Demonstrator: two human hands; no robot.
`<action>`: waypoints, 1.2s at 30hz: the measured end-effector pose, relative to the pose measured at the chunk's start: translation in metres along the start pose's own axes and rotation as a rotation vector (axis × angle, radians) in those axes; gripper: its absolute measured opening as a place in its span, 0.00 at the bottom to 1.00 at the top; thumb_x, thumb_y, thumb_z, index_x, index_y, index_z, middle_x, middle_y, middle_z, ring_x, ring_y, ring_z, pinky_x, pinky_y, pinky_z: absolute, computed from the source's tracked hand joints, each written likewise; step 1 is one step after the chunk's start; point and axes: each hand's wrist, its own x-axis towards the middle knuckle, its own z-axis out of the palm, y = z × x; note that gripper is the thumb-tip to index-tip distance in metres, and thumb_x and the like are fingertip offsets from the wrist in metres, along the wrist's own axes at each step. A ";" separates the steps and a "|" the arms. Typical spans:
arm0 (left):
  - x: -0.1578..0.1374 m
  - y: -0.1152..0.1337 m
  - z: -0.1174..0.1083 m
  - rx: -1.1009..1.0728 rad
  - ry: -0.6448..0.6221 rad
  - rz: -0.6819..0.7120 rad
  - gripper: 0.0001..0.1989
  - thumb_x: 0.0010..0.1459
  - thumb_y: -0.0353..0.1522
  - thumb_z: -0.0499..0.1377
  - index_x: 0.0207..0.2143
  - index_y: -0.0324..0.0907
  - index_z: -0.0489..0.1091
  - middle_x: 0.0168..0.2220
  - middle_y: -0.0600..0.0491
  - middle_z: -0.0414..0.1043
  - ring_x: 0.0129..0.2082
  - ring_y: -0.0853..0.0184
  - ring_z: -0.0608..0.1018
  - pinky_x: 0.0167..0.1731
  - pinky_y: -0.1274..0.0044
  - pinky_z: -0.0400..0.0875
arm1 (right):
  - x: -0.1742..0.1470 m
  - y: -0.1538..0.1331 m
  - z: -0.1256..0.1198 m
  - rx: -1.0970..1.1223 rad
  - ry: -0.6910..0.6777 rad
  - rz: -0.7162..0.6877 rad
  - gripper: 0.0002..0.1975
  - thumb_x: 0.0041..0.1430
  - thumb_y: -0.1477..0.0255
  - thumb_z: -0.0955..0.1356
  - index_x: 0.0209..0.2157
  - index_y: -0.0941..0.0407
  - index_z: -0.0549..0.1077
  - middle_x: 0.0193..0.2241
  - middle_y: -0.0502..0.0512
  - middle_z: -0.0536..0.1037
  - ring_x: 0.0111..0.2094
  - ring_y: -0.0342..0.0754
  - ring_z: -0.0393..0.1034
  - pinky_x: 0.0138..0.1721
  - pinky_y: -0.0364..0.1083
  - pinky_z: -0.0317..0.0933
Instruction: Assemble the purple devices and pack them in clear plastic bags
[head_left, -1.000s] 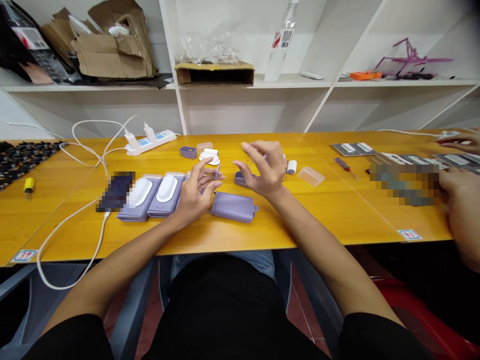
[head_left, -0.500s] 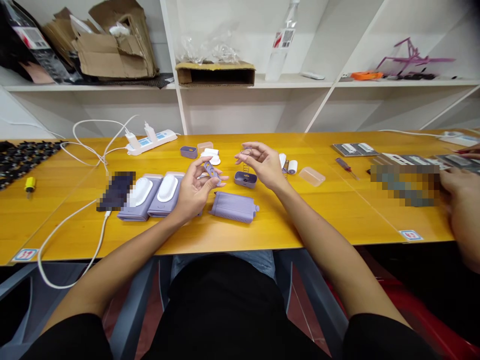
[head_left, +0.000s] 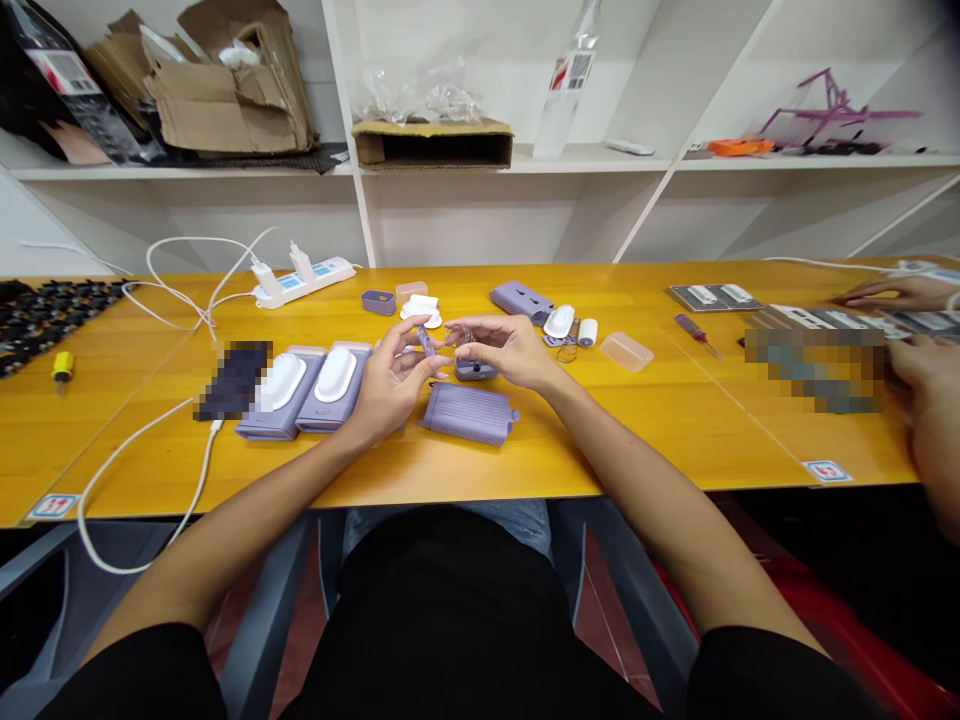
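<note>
My left hand (head_left: 391, 378) pinches a small purple plate with holes (head_left: 425, 341), held up on edge. Close beside it, my right hand (head_left: 511, 350) is closed on a thin metal coil spring (head_left: 463, 334), partly covered by the fingers. Below the right fingers a small purple housing (head_left: 475, 370) sits on the table. Nearer to me lies a ribbed purple case (head_left: 470, 413) on its side. Two purple boxes with white oval tops, the right one (head_left: 335, 380) partly behind my left hand, stand to the left.
Behind my hands are a purple sleeve (head_left: 521, 298), a white oval part (head_left: 559, 321) and another spring. A clear lid (head_left: 627, 352) and a screwdriver (head_left: 697, 336) lie further right. A cabled power strip (head_left: 311, 282) is at the back left. A co-worker's hands (head_left: 930, 385) are at the far right.
My right hand has moved left with the spring, up to the plate in my left hand. The small housing has shifted left. The plate has turned more edge-on.
</note>
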 end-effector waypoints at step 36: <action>-0.001 0.011 0.006 -0.011 0.060 -0.101 0.33 0.62 0.38 0.79 0.68 0.49 0.79 0.56 0.50 0.74 0.34 0.74 0.84 0.43 0.76 0.87 | -0.011 -0.020 0.018 -0.284 -0.030 -0.272 0.12 0.65 0.68 0.74 0.49 0.51 0.74 0.33 0.47 0.78 0.31 0.47 0.67 0.36 0.48 0.63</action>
